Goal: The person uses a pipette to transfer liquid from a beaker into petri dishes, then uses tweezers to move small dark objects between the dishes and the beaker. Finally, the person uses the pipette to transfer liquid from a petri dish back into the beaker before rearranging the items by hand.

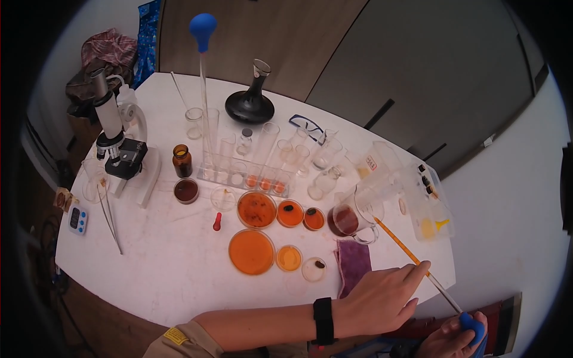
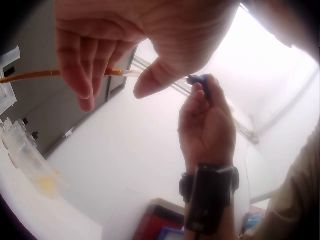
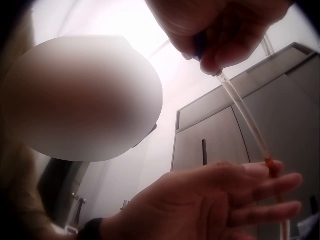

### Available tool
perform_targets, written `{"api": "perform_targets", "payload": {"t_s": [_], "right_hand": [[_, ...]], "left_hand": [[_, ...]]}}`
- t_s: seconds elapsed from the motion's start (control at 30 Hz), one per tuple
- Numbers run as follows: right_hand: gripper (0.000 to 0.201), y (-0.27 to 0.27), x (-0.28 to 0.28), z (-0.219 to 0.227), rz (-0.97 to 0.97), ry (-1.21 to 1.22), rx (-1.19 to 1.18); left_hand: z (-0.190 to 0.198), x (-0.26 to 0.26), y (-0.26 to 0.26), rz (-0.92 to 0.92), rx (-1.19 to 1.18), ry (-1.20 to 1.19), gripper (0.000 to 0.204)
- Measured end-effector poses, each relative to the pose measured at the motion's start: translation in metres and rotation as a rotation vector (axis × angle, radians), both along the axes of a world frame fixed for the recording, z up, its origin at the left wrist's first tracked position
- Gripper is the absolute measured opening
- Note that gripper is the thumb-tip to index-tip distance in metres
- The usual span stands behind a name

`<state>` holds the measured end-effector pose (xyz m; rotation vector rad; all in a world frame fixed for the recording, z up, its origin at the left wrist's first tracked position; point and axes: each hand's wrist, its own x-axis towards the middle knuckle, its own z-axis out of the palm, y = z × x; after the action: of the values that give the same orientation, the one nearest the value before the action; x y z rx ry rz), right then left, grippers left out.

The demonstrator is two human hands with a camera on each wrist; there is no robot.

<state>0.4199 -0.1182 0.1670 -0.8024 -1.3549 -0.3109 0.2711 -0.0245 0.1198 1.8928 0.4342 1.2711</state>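
Note:
My right hand grips the blue rubber bulb of a long glass pipette. Orange liquid fills the pipette's tip half, which slants up to the left, its end beside a glass jug. Dark red liquid lies in the jug. Alongside the pipette's middle, my left hand has its fingers extended, fingertips right at the glass. In the right wrist view those fingers are spread, and the pipette crosses at their tips. The left wrist view shows the orange stretch running past the fingers.
Petri dishes with orange contents stand mid-table near a purple cloth. Behind are a test tube rack, a second pipette with blue bulb and a black flask. A microscope stands left, a clear plastic bin right.

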Motion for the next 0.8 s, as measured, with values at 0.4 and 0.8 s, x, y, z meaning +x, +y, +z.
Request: {"api": "perform_targets", "payload": {"t_s": [0.4,0.8], "right_hand": [[0.043,0.0032,-0.0031,0.0030,0.004,0.004,-0.004],[0.042,0.0050,-0.0061,0.0039,-0.024,0.005,0.021]], "left_hand": [[0.0003,-0.0007,0.0013,0.001,-0.005,0.014,0.059],[-0.0002,-0.0008,0.0004,-0.003,-0.001,0.006,0.060]]}}
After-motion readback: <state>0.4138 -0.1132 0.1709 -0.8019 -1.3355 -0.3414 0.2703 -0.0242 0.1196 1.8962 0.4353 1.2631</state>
